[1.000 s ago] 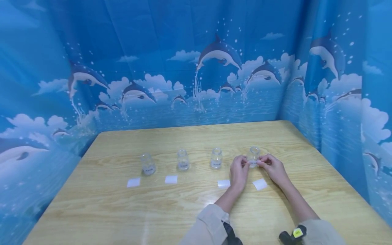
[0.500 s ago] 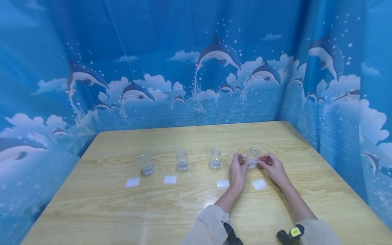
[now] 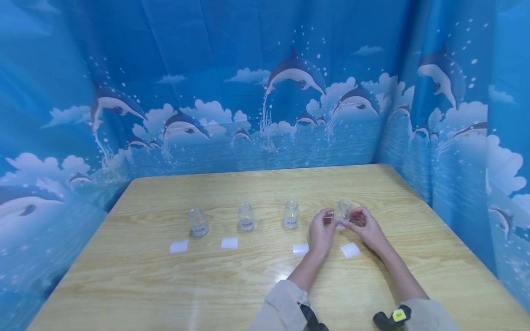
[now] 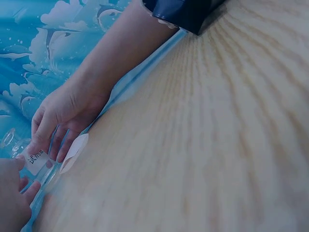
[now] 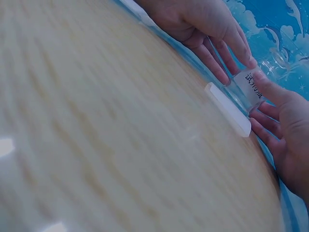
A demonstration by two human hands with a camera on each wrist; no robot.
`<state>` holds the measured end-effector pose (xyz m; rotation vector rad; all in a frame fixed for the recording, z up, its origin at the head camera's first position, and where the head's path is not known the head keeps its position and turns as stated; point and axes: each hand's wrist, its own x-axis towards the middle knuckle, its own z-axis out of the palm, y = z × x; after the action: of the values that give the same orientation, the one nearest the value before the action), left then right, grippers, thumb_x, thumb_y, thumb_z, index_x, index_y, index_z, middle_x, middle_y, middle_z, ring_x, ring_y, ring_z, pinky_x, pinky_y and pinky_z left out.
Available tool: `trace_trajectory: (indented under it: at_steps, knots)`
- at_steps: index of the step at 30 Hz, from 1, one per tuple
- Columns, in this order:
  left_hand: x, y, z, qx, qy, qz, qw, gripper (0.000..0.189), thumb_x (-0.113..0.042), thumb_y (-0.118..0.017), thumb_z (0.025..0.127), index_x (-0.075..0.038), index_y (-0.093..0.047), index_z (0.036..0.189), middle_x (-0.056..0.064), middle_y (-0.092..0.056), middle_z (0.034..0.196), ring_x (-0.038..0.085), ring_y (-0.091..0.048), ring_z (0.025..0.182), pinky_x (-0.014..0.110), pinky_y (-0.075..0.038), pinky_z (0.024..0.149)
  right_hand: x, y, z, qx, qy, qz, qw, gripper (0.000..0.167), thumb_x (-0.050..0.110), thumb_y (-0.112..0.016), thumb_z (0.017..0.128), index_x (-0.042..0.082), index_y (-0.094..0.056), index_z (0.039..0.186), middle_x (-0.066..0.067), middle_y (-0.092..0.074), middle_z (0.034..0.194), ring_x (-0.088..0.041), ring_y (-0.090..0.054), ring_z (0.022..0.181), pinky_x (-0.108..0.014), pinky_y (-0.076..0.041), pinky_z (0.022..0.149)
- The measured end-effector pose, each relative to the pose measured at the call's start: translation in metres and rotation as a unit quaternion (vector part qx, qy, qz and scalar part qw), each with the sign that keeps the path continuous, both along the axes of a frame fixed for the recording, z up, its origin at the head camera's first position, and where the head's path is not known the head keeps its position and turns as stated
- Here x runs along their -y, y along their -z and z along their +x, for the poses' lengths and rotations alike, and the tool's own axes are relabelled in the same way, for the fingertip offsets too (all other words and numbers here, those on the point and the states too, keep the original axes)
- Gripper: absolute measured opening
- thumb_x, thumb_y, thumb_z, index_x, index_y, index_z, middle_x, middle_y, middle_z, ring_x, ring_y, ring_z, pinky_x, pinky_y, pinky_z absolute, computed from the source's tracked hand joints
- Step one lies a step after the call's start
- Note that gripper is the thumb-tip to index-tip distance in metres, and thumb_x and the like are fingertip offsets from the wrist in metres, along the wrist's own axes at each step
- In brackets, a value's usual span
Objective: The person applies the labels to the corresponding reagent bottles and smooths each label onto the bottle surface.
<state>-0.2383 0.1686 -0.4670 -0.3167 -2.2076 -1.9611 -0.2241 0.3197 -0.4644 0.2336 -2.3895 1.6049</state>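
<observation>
A small clear glass bottle (image 3: 343,209) stands upright at the right end of a row, between both hands. My left hand (image 3: 321,234) grips its left side, thumb on the front. From the right, my right hand (image 3: 368,230) holds it, its thumb almost meeting the left one. In the right wrist view, both thumbs press a white label (image 5: 248,84) with handwritten black characters on the bottle, and fingers of both hands curl beside the glass. Part of the bottle is hidden by the hands. A white paper piece (image 3: 349,249) lies in front.
Three more labelled glass bottles stand to the left: a near one (image 3: 291,215), a middle one (image 3: 246,217) and a far-left one (image 3: 198,222). White paper pieces (image 3: 229,242) lie before them on the wooden table (image 3: 165,285). A blue dolphin curtain (image 3: 232,55) borders the table.
My right thumb has moved left across the bottle's front toward the left thumb. The left hand stays nearly in place. The other bottles and paper pieces have not moved.
</observation>
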Motion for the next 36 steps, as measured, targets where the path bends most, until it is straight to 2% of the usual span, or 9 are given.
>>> trace_trajectory:
  at_steps: [5, 9, 14, 17, 21, 30, 33, 36]
  knots:
    - [0.001, 0.003, -0.003, 0.002, 0.002, 0.005, 1.0, 0.03, -0.012, -0.07, 0.079, -0.011, -0.064, 0.109, 0.003, -0.064, 0.1, 0.009, -0.059, 0.088, 0.019, -0.048, 0.076, -0.005, 0.002, 0.0, -0.027, -0.001, 0.016, 0.9995, 0.029, 0.007, -0.062, 0.087, -0.01, -0.049, 0.106, -0.028, -0.055, 0.107, 0.003, -0.052, 0.093, -0.011, -0.042, 0.082]
    - [0.001, 0.004, -0.004, -0.002, 0.003, 0.01, 0.9999, 0.028, -0.011, -0.07, 0.078, -0.011, -0.065, 0.106, 0.002, -0.065, 0.099, 0.009, -0.059, 0.088, 0.019, -0.048, 0.077, -0.009, 0.005, 0.0, -0.03, -0.003, 0.022, 0.9993, 0.025, 0.007, -0.061, 0.088, -0.008, -0.051, 0.104, -0.029, -0.056, 0.108, 0.007, -0.052, 0.091, -0.01, -0.042, 0.081]
    - [0.001, 0.007, -0.004, -0.019, 0.002, -0.004, 0.9998, 0.029, -0.007, -0.071, 0.076, -0.011, -0.066, 0.104, 0.003, -0.065, 0.099, 0.011, -0.06, 0.088, 0.022, -0.049, 0.078, -0.009, 0.009, -0.001, -0.055, -0.009, 0.019, 0.9982, 0.022, -0.006, -0.061, 0.084, -0.011, -0.05, 0.102, -0.032, -0.056, 0.104, 0.006, -0.053, 0.09, -0.012, -0.044, 0.08]
    - [0.001, 0.007, -0.005, -0.025, 0.0, -0.02, 0.9995, 0.03, -0.005, -0.071, 0.076, -0.012, -0.065, 0.105, 0.001, -0.065, 0.098, 0.011, -0.061, 0.088, 0.02, -0.049, 0.076, -0.008, 0.01, -0.002, -0.066, -0.011, 0.016, 0.9976, 0.024, -0.013, -0.061, 0.08, -0.013, -0.049, 0.101, -0.034, -0.056, 0.103, 0.007, -0.053, 0.09, -0.012, -0.044, 0.08]
    - [0.002, 0.005, -0.006, -0.03, -0.005, -0.04, 0.9988, 0.032, -0.003, -0.07, 0.076, -0.012, -0.064, 0.106, -0.001, -0.064, 0.099, 0.01, -0.061, 0.088, 0.017, -0.049, 0.074, -0.005, 0.008, -0.003, -0.061, -0.012, 0.015, 0.998, 0.028, -0.015, -0.061, 0.078, -0.013, -0.048, 0.102, -0.033, -0.056, 0.103, 0.006, -0.054, 0.089, -0.013, -0.045, 0.079]
    - [0.002, 0.004, -0.005, -0.058, -0.016, -0.061, 0.9963, 0.036, 0.001, -0.072, 0.073, -0.009, -0.064, 0.106, 0.002, -0.065, 0.096, 0.012, -0.062, 0.085, 0.018, -0.049, 0.075, 0.0, 0.007, -0.001, -0.057, -0.035, -0.023, 0.9975, 0.038, -0.02, -0.063, 0.073, -0.017, -0.041, 0.104, -0.036, -0.052, 0.102, 0.0, -0.055, 0.088, -0.016, -0.047, 0.079]
    - [0.001, 0.004, -0.005, -0.064, -0.017, -0.063, 0.9958, 0.037, 0.003, -0.071, 0.073, -0.009, -0.063, 0.107, 0.003, -0.065, 0.096, 0.013, -0.062, 0.085, 0.018, -0.049, 0.075, 0.004, 0.006, 0.0, -0.052, -0.034, -0.019, 0.9979, 0.044, -0.017, -0.066, 0.073, -0.016, -0.037, 0.107, -0.034, -0.051, 0.103, -0.003, -0.055, 0.089, -0.018, -0.048, 0.079]
    - [0.001, 0.004, -0.005, -0.058, -0.016, -0.063, 0.9962, 0.038, 0.004, -0.071, 0.073, -0.01, -0.063, 0.108, 0.002, -0.064, 0.097, 0.011, -0.062, 0.086, 0.017, -0.048, 0.075, 0.008, 0.007, -0.001, -0.05, -0.016, 0.005, 0.9986, 0.049, -0.011, -0.07, 0.074, -0.014, -0.036, 0.109, -0.031, -0.053, 0.102, -0.011, -0.056, 0.09, -0.019, -0.049, 0.077]
